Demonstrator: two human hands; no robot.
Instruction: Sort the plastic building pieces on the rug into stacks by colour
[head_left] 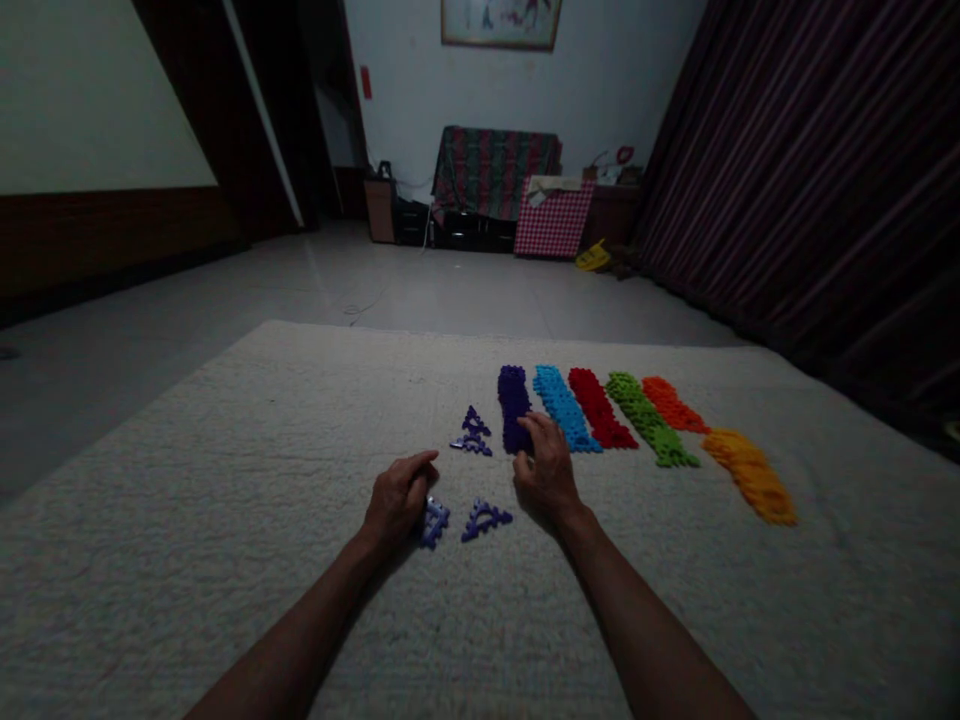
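Observation:
My left hand (397, 502) is low over the rug, its index finger stretched out and the other fingers loosely bent. Beside and partly under it lies a purple square lattice building tile (434, 523). A purple triangular tile (485, 520) rests just to the right, between my hands. Farther out, two more purple triangular tiles (472, 440) lie close together, one behind the other. My right hand (549, 465) reaches to the near end of the dark purple row of stacked tiles (514, 400). Its thumb and index finger are apart, with no tile visibly held.
Right of the purple row lie stacked rows in blue (562, 405), red (600, 408), green (649, 420), orange (671, 403) and yellow-orange (752, 475). All are on a pale rug (225, 520). Beyond are a tiled floor (480, 290), covered furniture (495, 175) and a dark curtain (787, 170).

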